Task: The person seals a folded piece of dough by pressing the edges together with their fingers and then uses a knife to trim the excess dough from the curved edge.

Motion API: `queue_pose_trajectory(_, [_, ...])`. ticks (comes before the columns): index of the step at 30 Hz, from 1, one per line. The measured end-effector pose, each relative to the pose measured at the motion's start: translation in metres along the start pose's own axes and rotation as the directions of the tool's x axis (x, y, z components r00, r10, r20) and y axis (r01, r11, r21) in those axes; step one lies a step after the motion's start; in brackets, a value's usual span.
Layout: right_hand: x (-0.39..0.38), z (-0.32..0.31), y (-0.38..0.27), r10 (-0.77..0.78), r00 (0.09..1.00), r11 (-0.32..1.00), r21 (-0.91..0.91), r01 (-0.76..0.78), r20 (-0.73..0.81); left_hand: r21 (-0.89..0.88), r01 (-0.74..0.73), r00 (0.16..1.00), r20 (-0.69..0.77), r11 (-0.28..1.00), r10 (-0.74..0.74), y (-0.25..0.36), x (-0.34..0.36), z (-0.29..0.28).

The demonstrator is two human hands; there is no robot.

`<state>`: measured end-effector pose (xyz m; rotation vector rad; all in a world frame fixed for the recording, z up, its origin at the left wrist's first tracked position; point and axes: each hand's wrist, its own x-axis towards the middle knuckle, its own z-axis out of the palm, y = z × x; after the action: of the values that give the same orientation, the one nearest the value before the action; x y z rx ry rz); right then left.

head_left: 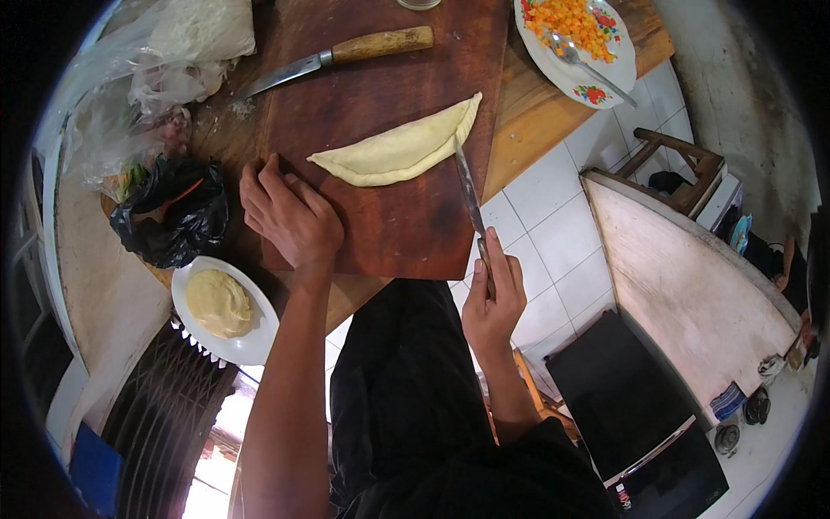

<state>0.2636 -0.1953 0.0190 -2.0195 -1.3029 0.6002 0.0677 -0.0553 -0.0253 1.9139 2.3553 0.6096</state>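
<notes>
Right fingers (496, 258) grip a utensil (469, 190), left fingers (275, 179) loosely spread; that dough turnover (402, 147) looks floppy, so cradle it underneath.

Wide fisheye view from the person's head, facing steeply down on the wooden board (389, 233).
The left of two cameras worn side by side, it looks from above the near edge of the table (536, 121), close enough that both forearms (290, 389) reach in from the near side. The board falls at the far middle; the tiled floor (571, 233) opens out to the right, and darkness rounds off the corners.
</notes>
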Motion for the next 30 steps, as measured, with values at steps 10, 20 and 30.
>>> queue_pose_trajectory(10, [-0.006, -0.003, -0.006, 0.017, 1.000, 0.999, 0.036, -0.017, -0.013, -0.007, 0.003, 0.999, -0.039, 1.000, -0.003, 0.003, -0.003, 0.005])
queue_pose_trajectory(20, [-0.014, 0.011, -0.009, 0.072, 0.993, 0.996, 0.066, -0.066, -0.091, -0.019, 0.007, 1.000, -0.012, 1.000, -0.008, 0.003, 0.002, 0.004])
queue_pose_trajectory(30, [-0.026, 0.022, -0.021, 0.159, 0.986, 0.987, 0.000, -0.160, -0.047, -0.025, 0.017, 1.000, 0.016, 1.000, -0.017, 0.004, -0.001, 0.005])
